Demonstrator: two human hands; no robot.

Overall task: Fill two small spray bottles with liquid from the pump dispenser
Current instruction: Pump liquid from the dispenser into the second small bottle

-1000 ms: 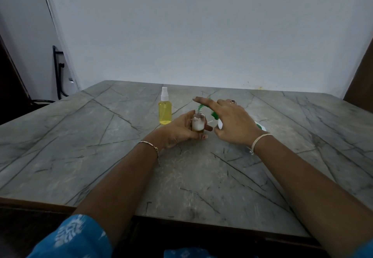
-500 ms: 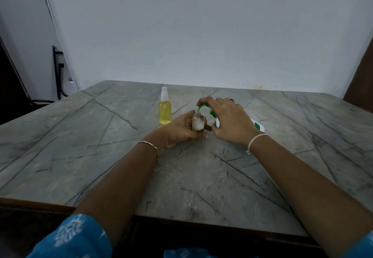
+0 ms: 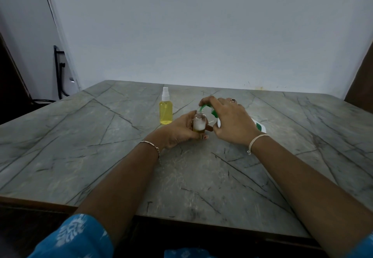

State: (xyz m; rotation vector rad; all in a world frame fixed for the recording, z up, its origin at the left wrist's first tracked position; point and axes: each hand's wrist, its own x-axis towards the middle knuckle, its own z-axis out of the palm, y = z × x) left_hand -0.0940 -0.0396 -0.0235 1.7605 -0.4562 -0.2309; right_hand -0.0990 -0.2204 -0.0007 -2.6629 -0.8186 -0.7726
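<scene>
The left hand (image 3: 179, 130) curls around a small clear plastic bottle (image 3: 199, 121) with no cap on and holds it standing on the grey stone table (image 3: 101, 156). The bottle points straight up. It has a little yellow liquid at the bottom and white foam above that, so it looks far from full.

The right hand (image 3: 232, 120) is curled over the white pump dispenser with a green top (image 3: 260, 128), with its fingers on the pump head. The hand hides most of the dispenser, so I cannot tell if it stands straight or leans. The dispenser is just to the right of the clear bottle. Its curved green spout (image 3: 203, 108) reaches left, and the tip sits right over the bottle's open mouth. That matters most: if tip and mouth slip apart, the next squirt would likely hit the table.

1 small spray bottle full of yellow liquid (image 3: 166, 112), with a white spray cap, stands just behind the left hand. It looks done, so 1 of 2 is left.
</scene>
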